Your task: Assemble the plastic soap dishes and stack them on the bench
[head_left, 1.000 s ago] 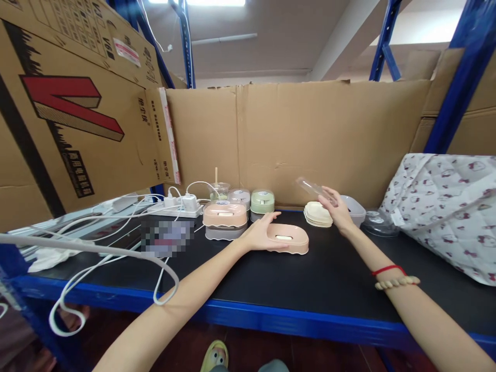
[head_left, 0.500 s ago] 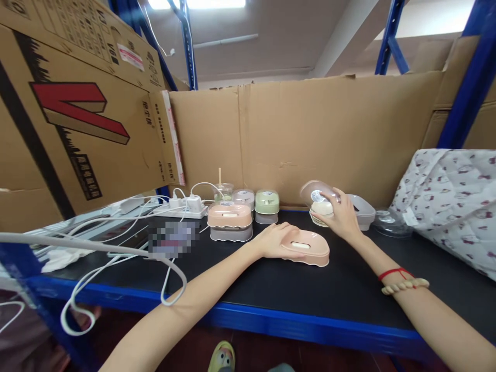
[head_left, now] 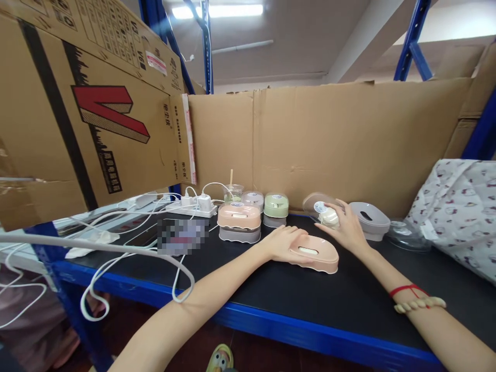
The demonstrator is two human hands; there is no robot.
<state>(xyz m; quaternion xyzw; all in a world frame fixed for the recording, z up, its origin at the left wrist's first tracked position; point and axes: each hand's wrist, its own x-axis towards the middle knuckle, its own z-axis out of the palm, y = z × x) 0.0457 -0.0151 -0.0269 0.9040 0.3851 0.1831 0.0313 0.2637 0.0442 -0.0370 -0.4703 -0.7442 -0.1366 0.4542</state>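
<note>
Your left hand [head_left: 287, 245] grips the pink slotted cover [head_left: 320, 251]; your right hand [head_left: 346, 227] holds the far clear lid [head_left: 320, 207]. Loosen those fingertips and it could slip.

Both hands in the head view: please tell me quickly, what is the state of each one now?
Left hand: closed around one end of the pale pink oval plastic case.
Right hand: holding the clear rounded plastic lid.

The right hand [head_left: 346, 227] has turned the clear lid [head_left: 324, 198], showing its sticker [head_left: 320, 207]
</note>
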